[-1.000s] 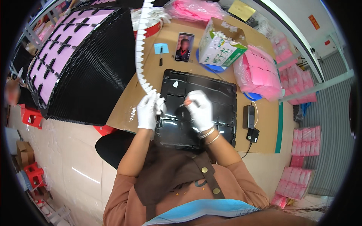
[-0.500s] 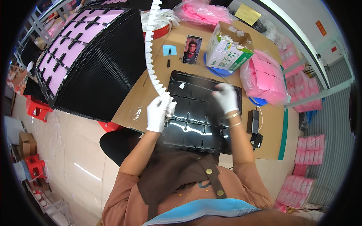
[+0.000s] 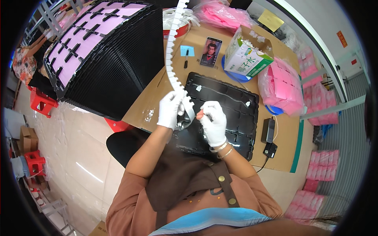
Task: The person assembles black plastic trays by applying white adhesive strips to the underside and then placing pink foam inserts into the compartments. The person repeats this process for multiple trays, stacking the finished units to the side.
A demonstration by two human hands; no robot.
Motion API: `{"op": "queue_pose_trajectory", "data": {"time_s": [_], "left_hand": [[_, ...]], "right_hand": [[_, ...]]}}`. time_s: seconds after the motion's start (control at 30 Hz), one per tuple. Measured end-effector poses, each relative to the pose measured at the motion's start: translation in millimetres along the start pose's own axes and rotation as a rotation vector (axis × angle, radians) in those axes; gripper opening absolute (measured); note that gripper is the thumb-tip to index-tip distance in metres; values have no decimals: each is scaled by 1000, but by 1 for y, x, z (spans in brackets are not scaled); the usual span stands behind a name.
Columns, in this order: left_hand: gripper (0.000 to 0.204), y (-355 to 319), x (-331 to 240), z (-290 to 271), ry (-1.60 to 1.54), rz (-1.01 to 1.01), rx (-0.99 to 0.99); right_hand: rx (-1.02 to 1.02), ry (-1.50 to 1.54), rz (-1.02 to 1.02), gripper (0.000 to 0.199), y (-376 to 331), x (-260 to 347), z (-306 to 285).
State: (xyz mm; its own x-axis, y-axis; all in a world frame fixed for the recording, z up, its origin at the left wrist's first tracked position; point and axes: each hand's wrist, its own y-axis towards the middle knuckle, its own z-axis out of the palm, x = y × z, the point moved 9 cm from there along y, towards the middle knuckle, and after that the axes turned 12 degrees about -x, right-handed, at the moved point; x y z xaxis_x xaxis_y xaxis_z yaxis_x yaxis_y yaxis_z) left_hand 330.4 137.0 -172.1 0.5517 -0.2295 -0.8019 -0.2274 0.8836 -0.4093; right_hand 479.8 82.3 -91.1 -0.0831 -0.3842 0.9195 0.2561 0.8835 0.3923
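Note:
My left hand (image 3: 170, 111), in a white glove, is closed around a long white strip (image 3: 170, 55) with notched tabs along one edge. The strip rises past the far edge of the table, and its lower end curls between my hands. Close by, my gloved right hand (image 3: 212, 122) has its fingers bent and pinched, with bare fingertips showing; whether anything small is in them I cannot make out. Both are above a black plastic tray (image 3: 220, 102) with moulded compartments. One small white tab (image 3: 199, 88) lies at its far left, another white tab (image 3: 247, 104) at its far right.
Left of the table stands a tall stack of black trays (image 3: 118, 67) topped with pink sheets. Beyond the tray are a pen (image 3: 186, 59), a phone (image 3: 211, 52) and an open carton (image 3: 250, 55). Bagged pink pieces (image 3: 280, 86) and a black power adapter (image 3: 268, 130) sit to the right.
My right hand has come back from the tray's far right toward my left hand. A second white tab now shows at the far right of the tray. The whole view has shifted slightly.

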Motion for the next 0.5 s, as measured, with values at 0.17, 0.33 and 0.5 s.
{"op": "queue_pose_trajectory", "data": {"time_s": [0.17, 0.33, 0.5], "left_hand": [[20, 7, -22, -27, -16, 99, -30], [24, -4, -26, -30, 61, 149, 31], [18, -18, -18, -28, 149, 166, 68]], "right_hand": [[449, -433, 186, 5, -35, -57, 12], [506, -996, -68, 18, -61, -69, 32], [157, -127, 445, 33, -16, -68, 16]]}}
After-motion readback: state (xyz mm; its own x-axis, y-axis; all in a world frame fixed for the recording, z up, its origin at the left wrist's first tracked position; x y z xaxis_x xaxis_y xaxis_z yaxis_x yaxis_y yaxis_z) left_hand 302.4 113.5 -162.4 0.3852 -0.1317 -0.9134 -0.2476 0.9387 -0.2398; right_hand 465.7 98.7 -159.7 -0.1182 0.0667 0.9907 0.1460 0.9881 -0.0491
